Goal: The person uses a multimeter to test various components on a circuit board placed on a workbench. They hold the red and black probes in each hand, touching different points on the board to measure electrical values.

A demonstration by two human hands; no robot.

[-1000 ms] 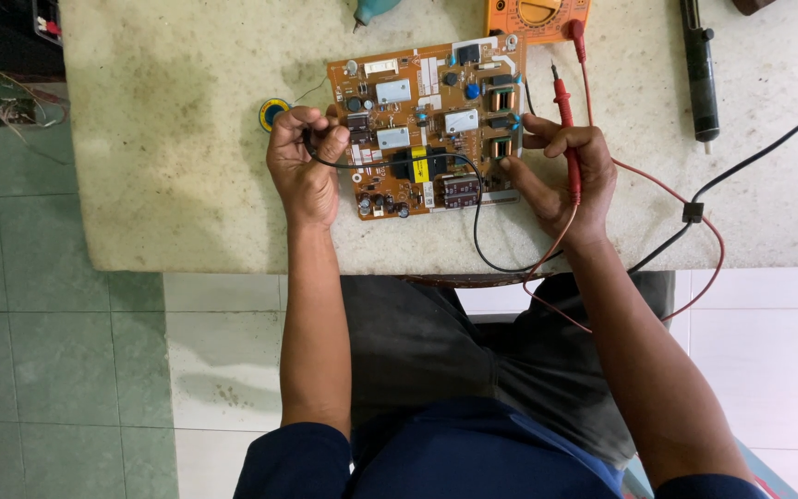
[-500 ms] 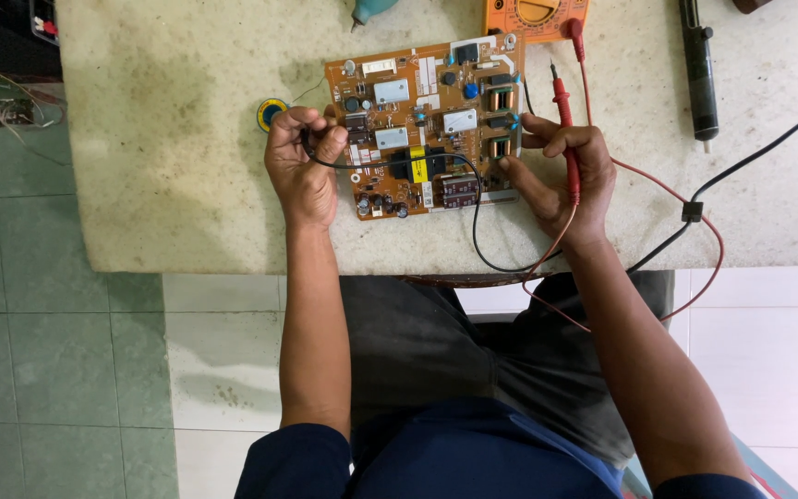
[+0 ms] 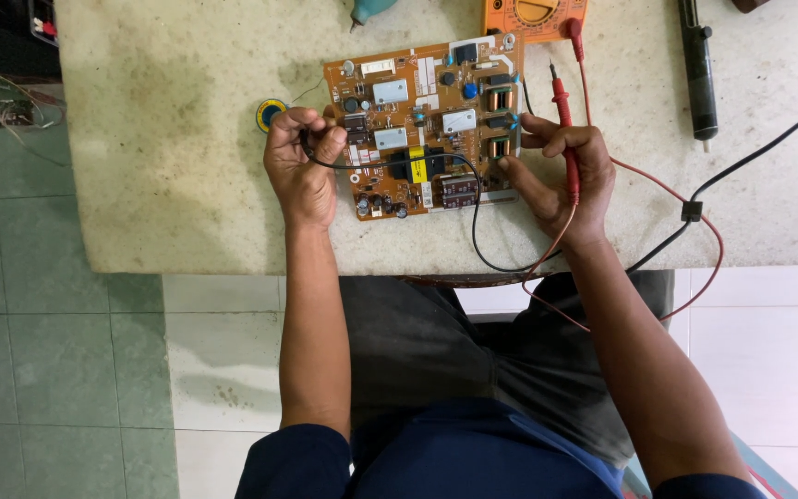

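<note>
Orange-brown circuit board (image 3: 422, 125) is laid flat on the mottled stone tabletop (image 3: 168, 166), between the two hands. The black probe lead (image 3: 399, 159) is pinched in the closed fingers of the left hand (image 3: 299, 166) at the board's left edge. The red probe (image 3: 565, 129) is gripped by the right hand (image 3: 561, 176) at the right edge, tip pointed away toward an orange multimeter (image 3: 536, 14).

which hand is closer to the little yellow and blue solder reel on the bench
Left. The left hand sits just right of the solder reel, almost touching it, at the circuit board's left edge. The right hand is across the board, holding the red probe.
</note>
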